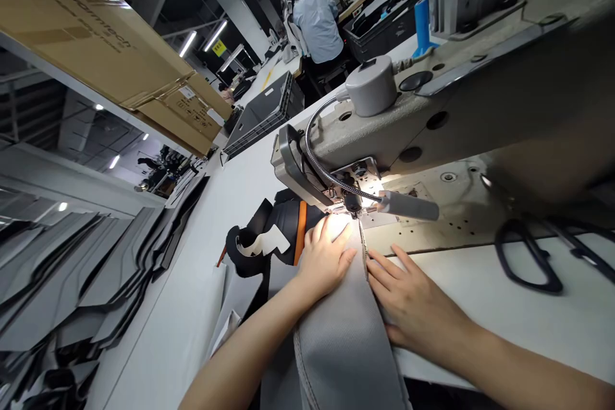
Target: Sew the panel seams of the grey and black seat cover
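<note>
A grey fabric piece [343,327] runs from the bottom edge up to the needle area [354,208] of an industrial sewing machine [432,109]. My left hand [324,259] lies flat on the fabric just left of the needle, fingers spread and pressing down. My right hand [410,298] rests on the fabric's right edge, fingers stretched toward the needle. Past the left hand, black and orange sewn parts [281,230] are bunched on the table. A small lamp on a flexible arm [408,205] lights the needle.
Black scissors [533,256] lie on the white table [504,295] at right. Stacks of grey cut pieces [72,282] fill the left. Cardboard boxes [96,32] sit on a shelf above. A person in a light blue shirt [317,22] sits with their back turned at a far table.
</note>
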A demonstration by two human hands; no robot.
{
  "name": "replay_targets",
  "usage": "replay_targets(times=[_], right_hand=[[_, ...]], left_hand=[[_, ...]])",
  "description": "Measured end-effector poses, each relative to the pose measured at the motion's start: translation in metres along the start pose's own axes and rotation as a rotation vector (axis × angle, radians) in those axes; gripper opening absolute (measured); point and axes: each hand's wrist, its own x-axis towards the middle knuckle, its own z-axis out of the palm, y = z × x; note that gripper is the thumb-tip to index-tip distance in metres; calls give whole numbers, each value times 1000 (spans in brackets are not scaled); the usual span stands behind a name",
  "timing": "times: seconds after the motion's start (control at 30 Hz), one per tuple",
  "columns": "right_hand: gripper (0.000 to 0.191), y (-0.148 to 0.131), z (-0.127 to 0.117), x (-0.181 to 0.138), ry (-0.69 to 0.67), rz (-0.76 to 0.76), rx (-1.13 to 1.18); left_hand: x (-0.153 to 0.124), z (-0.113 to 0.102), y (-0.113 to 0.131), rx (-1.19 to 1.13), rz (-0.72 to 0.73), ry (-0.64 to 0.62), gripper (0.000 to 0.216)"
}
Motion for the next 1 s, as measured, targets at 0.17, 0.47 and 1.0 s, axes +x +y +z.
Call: replay_targets(times=[0.17,0.47,1.0], right_hand=[[70,-4,-1,-10,14,-8,32],[61,-12,4,-8,51,31,-10],[48,-11,-2,-4,78,52,21]], left_hand=[[-1,2,4,35,-11,8,50],[-1,5,4,-1,-18,35,49],[-2,-3,3,-103,-26,-19,46]])
